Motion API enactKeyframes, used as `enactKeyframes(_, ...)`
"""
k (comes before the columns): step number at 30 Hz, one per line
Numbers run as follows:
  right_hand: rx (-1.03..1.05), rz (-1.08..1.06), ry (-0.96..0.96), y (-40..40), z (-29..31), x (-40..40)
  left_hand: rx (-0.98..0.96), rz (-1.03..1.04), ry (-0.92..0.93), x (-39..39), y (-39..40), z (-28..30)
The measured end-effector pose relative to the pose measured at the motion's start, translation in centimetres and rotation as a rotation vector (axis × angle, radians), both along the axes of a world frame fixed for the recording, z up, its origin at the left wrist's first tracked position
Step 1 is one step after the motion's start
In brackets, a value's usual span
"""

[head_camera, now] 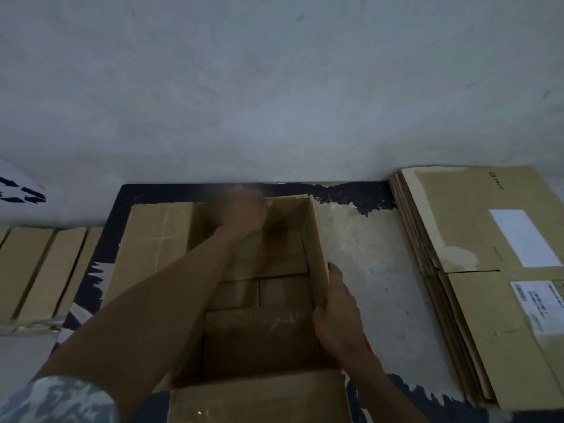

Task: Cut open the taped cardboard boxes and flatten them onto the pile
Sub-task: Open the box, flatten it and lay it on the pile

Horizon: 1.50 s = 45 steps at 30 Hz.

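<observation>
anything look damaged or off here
Nothing about the open box or the flattened pile stands out. The one worn thing is the floor: its dark paint has flaked away in ragged patches right of the box, leaving bare pale surface.

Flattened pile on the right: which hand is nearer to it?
Right. The right hand holds the open box's right wall, the side facing the flattened pile. The left hand is at the box's far wall, farther away.

Brown cardboard box (317, 239), black-and-cream worn floor patch (360, 239), blue-white camouflage sleeve (61, 401), white labels (523, 236).
</observation>
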State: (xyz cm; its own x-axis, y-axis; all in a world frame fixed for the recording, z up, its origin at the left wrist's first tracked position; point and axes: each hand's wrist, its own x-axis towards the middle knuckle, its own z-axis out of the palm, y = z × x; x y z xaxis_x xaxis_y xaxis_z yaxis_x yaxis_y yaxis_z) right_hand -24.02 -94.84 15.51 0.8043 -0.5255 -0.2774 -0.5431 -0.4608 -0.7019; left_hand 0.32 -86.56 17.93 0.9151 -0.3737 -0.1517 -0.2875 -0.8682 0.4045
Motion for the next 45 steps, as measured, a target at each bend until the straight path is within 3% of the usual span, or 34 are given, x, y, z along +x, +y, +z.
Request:
enactKeyframes(3, 0.065, -0.007, -0.041, -0.4, -0.2, -0.3, 0.019, -0.019, -0.020, -2.5, -0.5, 0.8)
enactKeyframes(5, 0.234, -0.060, -0.058, -0.8, 0.3, -0.6, -0.058, -0.027, -0.049, -6.5, -1.1, 1.6)
enactKeyframes(6, 0.357, -0.092, -0.067, -1.0, 0.5, -0.8, -0.136, -0.020, 0.026, -9.0, -1.4, 1.6)
enactKeyframes(9, 0.619, -0.167, -0.182, -1.8, 1.4, -2.2, -0.473, 0.112, 0.685, -15.7, -2.3, 1.2)
enactKeyframes(10, 0.639, -0.215, -0.228, -2.1, 1.7, -2.9, -0.536, 0.130, 0.812, -17.1, -2.5, 0.7)
enactKeyframes(15, 0.599, -0.485, -0.291, -3.9, 1.3, -5.1, -0.668, 0.178, 0.832, -18.6, -2.1, 1.0)
enactKeyframes(17, 0.471, -0.560, -0.233, -4.1, 0.8, -5.5, -0.798, 0.233, 0.853, -18.0, -0.5, 3.5)
enactKeyframes(19, 0.468, -0.587, -0.128, -3.7, 0.4, -5.2, -0.911, 0.289, 0.847, -16.9, 1.9, 6.6)
enactKeyframes(24, 0.888, -0.426, 0.151, -1.3, 1.7, -3.8, -1.132, 0.350, 0.808, -14.1, 11.0, 11.2)
enactKeyframes(27, 1.079, -0.282, 0.102, 0.5, 3.8, -2.8, -1.236, 0.415, 0.830, -13.2, 15.0, 11.5)
enactKeyframes(32, 0.922, -0.289, -0.041, 1.1, 7.0, -2.1, -1.295, 0.383, 0.868, -13.6, 19.4, 11.3)
enactKeyframes(36, 1.037, -0.366, -0.263, 0.4, 11.8, -3.1, -1.415, 0.325, 0.897, -14.0, 20.6, 12.0)
enactKeyframes(38, 0.986, -0.282, -0.349, 1.9, 15.2, -2.7, -1.454, 0.303, 0.946, -14.5, 20.7, 12.4)
enactKeyframes(41, 0.567, 0.037, -0.376, 6.2, 17.4, -0.5, -1.456, 0.321, 0.973, -14.4, 20.5, 11.4)
enactKeyframes(45, -0.050, 0.173, -0.118, 12.3, 14.5, 2.9, -1.362, 0.377, 0.930, -14.8, 20.3, 11.0)
